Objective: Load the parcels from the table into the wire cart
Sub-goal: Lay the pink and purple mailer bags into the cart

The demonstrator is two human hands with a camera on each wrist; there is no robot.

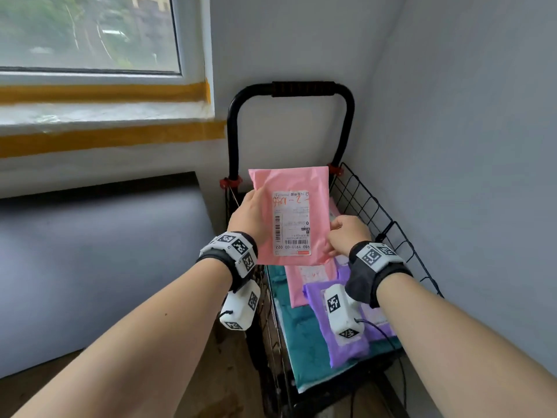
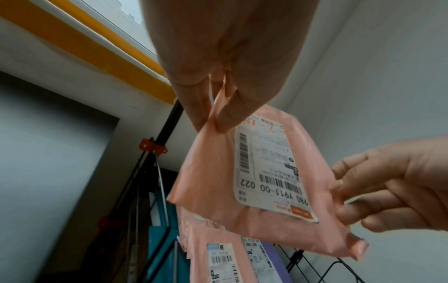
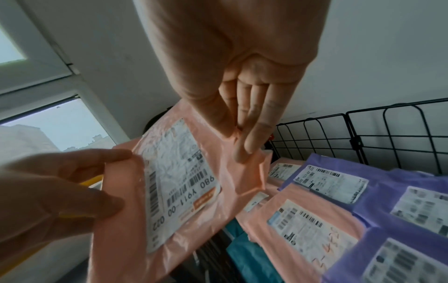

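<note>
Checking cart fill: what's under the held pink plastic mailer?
Below the pink plastic mailer, gripped by the left hand and right hand, lie another pink mailer, purple mailers and teal ones in the black wire cart. The cart's far end is covered.

Soft daylight comes in from the window (image 1: 87, 34) at upper left, and the outdoor scene through it smears into green-grey blur. The walls read evenly lit, cool grey, no harsh shadows. The dark table (image 1: 99, 260) carries a dull sheen. Wide-angle bend shows at the head view's edges, forearms stretched large. In both wrist views the near palm looms soft and out of focus at top, edges curve strongly, and colours shift warm. The shipping label (image 1: 291, 223) stays sharp overhead; labels lower right in the right wrist view blur.
</note>
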